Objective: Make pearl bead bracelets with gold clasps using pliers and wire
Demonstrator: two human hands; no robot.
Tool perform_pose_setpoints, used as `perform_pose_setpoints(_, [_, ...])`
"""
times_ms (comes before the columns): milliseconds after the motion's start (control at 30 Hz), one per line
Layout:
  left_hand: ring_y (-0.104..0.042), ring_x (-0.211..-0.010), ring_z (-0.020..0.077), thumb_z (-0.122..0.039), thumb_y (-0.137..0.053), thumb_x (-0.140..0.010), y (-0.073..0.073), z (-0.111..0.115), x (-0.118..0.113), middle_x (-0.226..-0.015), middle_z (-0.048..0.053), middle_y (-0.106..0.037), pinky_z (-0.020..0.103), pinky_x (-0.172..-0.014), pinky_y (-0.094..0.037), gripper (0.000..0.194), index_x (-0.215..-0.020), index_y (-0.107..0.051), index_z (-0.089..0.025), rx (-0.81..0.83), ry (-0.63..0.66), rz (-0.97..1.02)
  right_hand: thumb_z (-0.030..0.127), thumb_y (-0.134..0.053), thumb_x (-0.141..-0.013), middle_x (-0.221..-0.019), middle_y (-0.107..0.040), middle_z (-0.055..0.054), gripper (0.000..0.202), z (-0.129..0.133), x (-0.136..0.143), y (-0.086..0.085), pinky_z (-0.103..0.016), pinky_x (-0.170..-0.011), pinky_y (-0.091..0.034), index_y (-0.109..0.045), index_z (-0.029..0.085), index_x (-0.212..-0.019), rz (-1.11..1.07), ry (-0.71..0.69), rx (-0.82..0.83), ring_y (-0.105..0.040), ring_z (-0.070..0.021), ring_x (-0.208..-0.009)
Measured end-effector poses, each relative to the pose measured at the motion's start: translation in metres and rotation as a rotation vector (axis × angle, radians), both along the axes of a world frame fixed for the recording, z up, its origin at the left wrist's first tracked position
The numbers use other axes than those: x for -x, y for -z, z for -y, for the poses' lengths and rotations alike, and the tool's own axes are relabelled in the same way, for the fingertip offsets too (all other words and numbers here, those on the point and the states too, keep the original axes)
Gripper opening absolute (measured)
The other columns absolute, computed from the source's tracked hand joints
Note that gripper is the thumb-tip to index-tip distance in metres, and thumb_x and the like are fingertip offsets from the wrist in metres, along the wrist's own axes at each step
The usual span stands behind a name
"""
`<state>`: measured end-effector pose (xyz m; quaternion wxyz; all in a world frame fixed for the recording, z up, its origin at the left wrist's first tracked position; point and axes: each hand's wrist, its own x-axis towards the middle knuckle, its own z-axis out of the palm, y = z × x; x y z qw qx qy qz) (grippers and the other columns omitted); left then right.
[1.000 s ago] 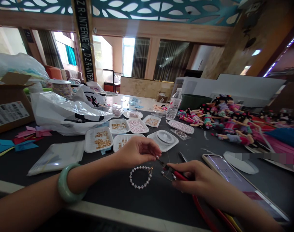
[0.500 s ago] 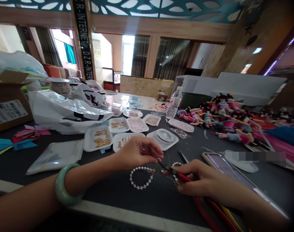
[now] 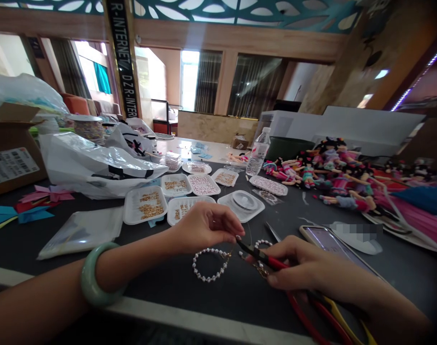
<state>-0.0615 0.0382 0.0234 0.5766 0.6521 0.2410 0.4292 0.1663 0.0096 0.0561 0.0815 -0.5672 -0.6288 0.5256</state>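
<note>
While your left hand (image 3: pixel 206 225) pinches a tiny piece (image 3: pixel 238 237) by the pliers (image 3: pixel 277 263), your right hand (image 3: pixel 304 263) wraps them. Beaded bracelet (image 3: pixel 208 279) lies near-centre on counter (image 3: pixel 161 292); likely light, floppy, slippery: take its clasp (image 3: pixel 229 255) end.

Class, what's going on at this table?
A person works on beaded jewellery. The left hand pinches something tiny at the tip of the pliers, which the right hand holds. A beaded bracelet lies on the table below the left hand, and trays of beads sit beyond the hands.
</note>
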Motion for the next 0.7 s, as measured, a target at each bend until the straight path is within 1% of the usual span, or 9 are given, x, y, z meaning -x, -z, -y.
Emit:
perform_pose_setpoints(200, [-0.068, -0.073, 0.0114, -0.002, -0.073, -0.063, 0.000, -0.001, 0.000, -0.075, 0.003, -0.071, 0.023, -0.070, -0.056, 0.016, -0.074, -0.067, -0.012, -0.027, -0.007, 0.012, 0.034, -0.071, -0.068, -0.058, -0.054, 0.007, 0.033, 0.001, 0.003, -0.003, -0.017, -0.045, -0.031, -0.070, 0.026, -0.100, -0.016, -0.042, 0.046, -0.047, -0.0061, -0.048])
perform_pose_setpoints(300, [-0.068, -0.072, 0.0114, -0.001, -0.072, -0.063, 0.000, -0.001, 0.000, -0.074, 0.002, -0.071, 0.022, -0.069, -0.056, 0.016, -0.074, -0.067, -0.011, -0.042, -0.009, 0.006, 0.034, -0.071, -0.068, -0.056, -0.055, 0.007, 0.035, 0.000, 0.005, -0.004, -0.016, -0.045, -0.034, -0.070, 0.023, -0.101, -0.025, -0.058, 0.090, -0.048, -0.0060, -0.047])
perform_pose_setpoints(367, [-0.068, -0.072, 0.0109, 0.000, -0.071, -0.063, 0.001, -0.001, 0.001, -0.074, 0.002, -0.071, 0.021, -0.069, -0.055, 0.017, -0.074, -0.067, -0.011, -0.044, -0.005, 0.006, 0.033, -0.071, -0.067, -0.057, -0.056, 0.007, 0.037, 0.000, 0.005, -0.003, -0.016, -0.046, -0.036, -0.070, 0.021, -0.101, -0.046, -0.040, 0.109, -0.049, -0.0061, -0.047])
perform_pose_setpoints(467, [-0.068, -0.072, 0.0105, 0.000, -0.071, -0.063, 0.000, -0.001, 0.002, -0.075, 0.002, -0.071, 0.020, -0.068, -0.055, 0.017, -0.075, -0.067, -0.011, -0.050, 0.004, 0.007, 0.031, -0.071, -0.067, -0.055, -0.056, 0.007, 0.035, 0.000, 0.005, -0.001, -0.016, -0.043, -0.035, -0.069, 0.019, -0.100, -0.104, -0.024, 0.142, -0.049, -0.0057, -0.044])
perform_pose_setpoints(633, [-0.068, -0.071, 0.0107, 0.002, -0.070, -0.063, -0.001, 0.001, 0.003, -0.075, 0.002, -0.071, 0.020, -0.067, -0.055, 0.017, -0.075, -0.068, -0.011, -0.055, 0.001, -0.002, 0.029, -0.068, -0.070, -0.051, -0.056, 0.007, 0.030, -0.001, 0.004, 0.005, -0.016, -0.040, -0.035, -0.068, 0.018, -0.099, -0.270, -0.062, 0.236, -0.048, -0.0050, -0.039])
perform_pose_setpoints(700, [-0.068, -0.071, 0.0105, 0.002, -0.070, -0.063, -0.002, 0.001, 0.003, -0.074, 0.002, -0.072, 0.020, -0.068, -0.055, 0.018, -0.075, -0.068, -0.011, -0.053, 0.005, 0.005, 0.029, -0.068, -0.071, -0.051, -0.056, 0.007, 0.030, -0.001, 0.004, 0.007, -0.016, -0.040, -0.035, -0.068, 0.018, -0.099, -0.305, -0.074, 0.252, -0.049, -0.0051, -0.038])
